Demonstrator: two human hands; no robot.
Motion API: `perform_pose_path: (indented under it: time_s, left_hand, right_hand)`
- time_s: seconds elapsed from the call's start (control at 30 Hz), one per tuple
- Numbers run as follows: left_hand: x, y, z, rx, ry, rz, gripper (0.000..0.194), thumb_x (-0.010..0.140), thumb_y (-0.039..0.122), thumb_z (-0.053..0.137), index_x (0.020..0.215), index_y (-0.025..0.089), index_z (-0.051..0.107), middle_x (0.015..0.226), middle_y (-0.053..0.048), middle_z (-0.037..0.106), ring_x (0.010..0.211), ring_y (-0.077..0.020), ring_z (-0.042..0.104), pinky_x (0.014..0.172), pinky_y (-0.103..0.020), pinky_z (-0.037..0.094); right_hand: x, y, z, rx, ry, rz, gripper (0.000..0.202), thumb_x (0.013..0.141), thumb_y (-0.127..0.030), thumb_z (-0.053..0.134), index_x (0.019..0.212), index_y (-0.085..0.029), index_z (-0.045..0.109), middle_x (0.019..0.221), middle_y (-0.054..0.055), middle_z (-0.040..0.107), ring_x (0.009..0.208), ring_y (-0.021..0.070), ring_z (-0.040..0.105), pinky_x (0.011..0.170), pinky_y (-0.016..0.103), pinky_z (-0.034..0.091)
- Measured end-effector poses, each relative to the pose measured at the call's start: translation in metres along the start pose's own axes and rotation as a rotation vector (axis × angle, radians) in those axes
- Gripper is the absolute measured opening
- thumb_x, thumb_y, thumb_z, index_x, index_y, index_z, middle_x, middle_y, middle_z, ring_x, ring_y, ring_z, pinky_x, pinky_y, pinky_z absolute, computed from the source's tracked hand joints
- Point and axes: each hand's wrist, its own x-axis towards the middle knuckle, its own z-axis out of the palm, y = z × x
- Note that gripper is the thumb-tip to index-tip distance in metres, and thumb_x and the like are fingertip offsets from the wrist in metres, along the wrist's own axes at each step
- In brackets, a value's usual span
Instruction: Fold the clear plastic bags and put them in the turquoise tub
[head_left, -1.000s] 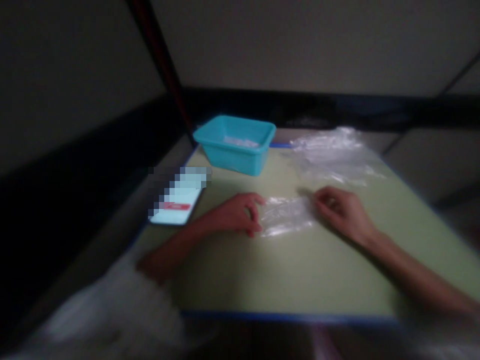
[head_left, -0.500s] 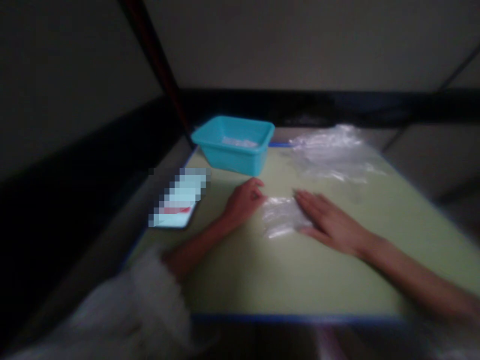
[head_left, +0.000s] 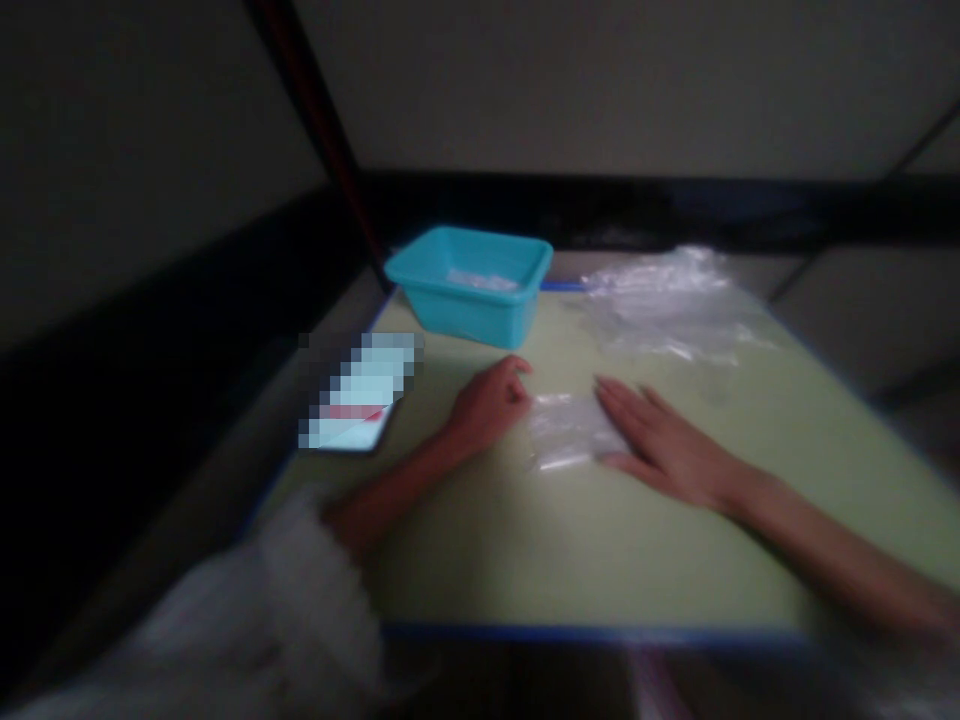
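Right hand has flattened onto the clear plastic bag.

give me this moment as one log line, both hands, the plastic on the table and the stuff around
left hand: at film's edge | right hand: flat on clear film | around: blue basket, phone

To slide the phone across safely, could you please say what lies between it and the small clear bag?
The left hand lies between the phone and the bag, the head view shows.
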Motion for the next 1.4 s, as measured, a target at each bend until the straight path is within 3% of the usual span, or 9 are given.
perform_pose_path:
  time_s: [0.27, 0.4, 0.5, 0.63, 0.73, 0.93, 1.13, 1.4]
  left_hand:
    - [-0.001, 0.0, -0.001, 0.052, 0.049, 0.02, 0.029, 0.071, 0.009, 0.054, 0.099, 0.016, 0.057, 0.069, 0.003, 0.057, 0.062, -0.0114, 0.051, 0.057, -0.021, 0.038]
    - [-0.01, 0.018, -0.001, 0.151, 0.144, 0.173, 0.023, 0.075, 0.015, 0.055, 0.098, 0.013, 0.059, 0.092, -0.005, 0.063, 0.086, -0.0174, 0.058, 0.078, -0.028, 0.047]
    - [-0.022, 0.04, 0.011, 0.249, 0.035, 0.366, 0.03, 0.082, 0.021, 0.05, 0.108, 0.009, 0.058, 0.116, -0.013, 0.06, 0.111, -0.0218, 0.054, 0.098, -0.031, 0.041]
    - [-0.036, 0.063, 0.044, 0.455, -0.108, 0.498, 0.051, 0.091, 0.028, 0.037, 0.134, 0.0, 0.038, 0.144, -0.02, 0.038, 0.136, -0.0244, 0.032, 0.112, -0.035, 0.028]
    - [-0.042, 0.068, 0.062, 0.52, -0.122, 0.454, 0.066, 0.094, 0.043, 0.03, 0.139, -0.005, 0.028, 0.149, -0.024, 0.024, 0.141, -0.0272, 0.021, 0.114, -0.037, 0.023]
    - [-0.046, 0.062, 0.065, 0.574, -0.121, 0.385, 0.086, 0.089, 0.064, 0.027, 0.138, -0.006, 0.031, 0.147, -0.026, 0.025, 0.14, -0.0307, 0.022, 0.114, -0.04, 0.022]
    - [-0.048, 0.054, 0.066, 0.594, -0.067, 0.397, 0.087, 0.089, 0.066, 0.022, 0.137, -0.005, 0.033, 0.146, -0.025, 0.028, 0.139, -0.0304, 0.024, 0.114, -0.041, 0.022]
    - [-0.05, 0.047, 0.056, 0.621, -0.097, 0.389, 0.083, 0.091, 0.063, 0.022, 0.136, -0.005, 0.035, 0.146, -0.025, 0.028, 0.139, -0.0303, 0.025, 0.114, -0.04, 0.021]
  right_hand:
    - [-0.002, 0.002, 0.003, -0.029, -0.023, -0.017, 0.08, 0.091, -0.062, 0.028, 0.15, -0.015, -0.001, 0.152, 0.018, 0.02, 0.139, 0.0291, 0.021, 0.112, 0.051, 0.021]
    - [-0.001, 0.001, 0.002, -0.031, -0.029, -0.012, 0.081, 0.09, -0.063, 0.028, 0.15, -0.013, 0.002, 0.151, 0.019, 0.023, 0.14, 0.0293, 0.02, 0.111, 0.052, 0.021]
    - [-0.001, 0.002, 0.005, -0.02, -0.011, -0.016, 0.083, 0.09, -0.063, 0.029, 0.15, -0.013, 0.002, 0.15, 0.019, 0.025, 0.14, 0.0292, 0.021, 0.111, 0.052, 0.022]
    - [-0.001, 0.006, 0.011, -0.012, -0.019, -0.014, 0.078, 0.091, -0.059, 0.03, 0.15, -0.014, 0.004, 0.151, 0.018, 0.025, 0.14, 0.0284, 0.021, 0.11, 0.054, 0.022]
    - [-0.002, 0.008, 0.014, -0.025, -0.027, -0.024, 0.076, 0.092, -0.056, 0.028, 0.15, -0.014, 0.005, 0.151, 0.018, 0.025, 0.14, 0.0283, 0.02, 0.11, 0.054, 0.022]
    - [-0.002, 0.011, 0.016, -0.055, -0.027, -0.05, 0.088, 0.087, -0.069, 0.023, 0.148, -0.007, 0.013, 0.149, 0.024, 0.025, 0.141, 0.0309, 0.017, 0.11, 0.054, 0.021]
    - [-0.002, 0.011, 0.014, -0.045, -0.034, -0.045, 0.091, 0.085, -0.072, 0.013, 0.149, -0.007, 0.012, 0.149, 0.023, 0.024, 0.14, 0.0311, 0.018, 0.109, 0.056, 0.022]
    - [-0.002, 0.008, 0.014, -0.068, -0.029, 0.001, 0.089, 0.086, -0.071, 0.009, 0.148, -0.007, 0.014, 0.15, 0.022, 0.023, 0.14, 0.0303, 0.018, 0.11, 0.056, 0.02]
